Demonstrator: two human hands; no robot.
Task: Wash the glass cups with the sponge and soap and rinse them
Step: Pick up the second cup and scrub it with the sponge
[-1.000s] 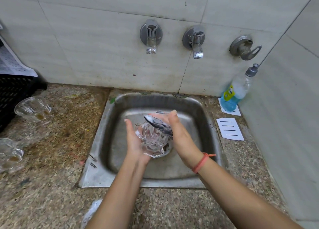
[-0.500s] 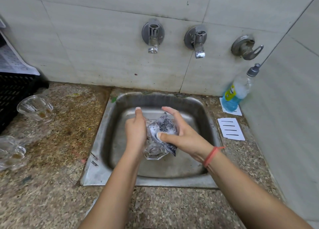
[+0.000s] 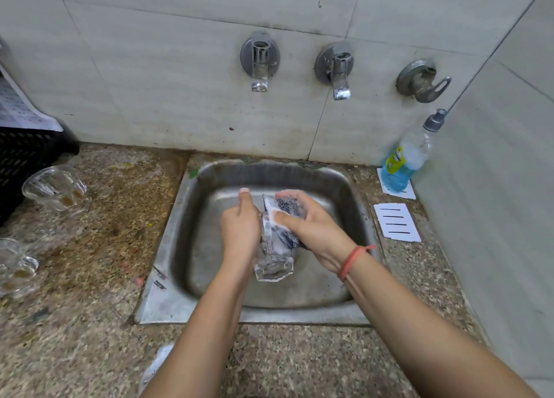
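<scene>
Over the steel sink (image 3: 186,223) my left hand (image 3: 239,229) grips a clear glass cup (image 3: 272,265) from its left side, the thick base pointing toward me. My right hand (image 3: 311,229) holds a speckled grey sponge (image 3: 284,208) pressed against the cup's upper part, thumb on the sponge's pale edge. Two more glass cups lie on the counter at left, one (image 3: 55,187) farther back and one (image 3: 15,265) at the frame's edge, both with brown residue. A soap bottle (image 3: 404,160) with blue liquid leans in the right corner.
Three wall taps (image 3: 260,64) (image 3: 337,70) (image 3: 422,81) sit above the sink, no water running. A white slotted soap tray (image 3: 397,222) lies right of the sink. A black crate (image 3: 21,163) stands at far left. The speckled stone counter (image 3: 90,322) surrounds the sink.
The cup has turned from mouth-up to base toward me. My right hand shifted the sponge from the rim onto the cup's side, and my left hand rotated over the cup.
</scene>
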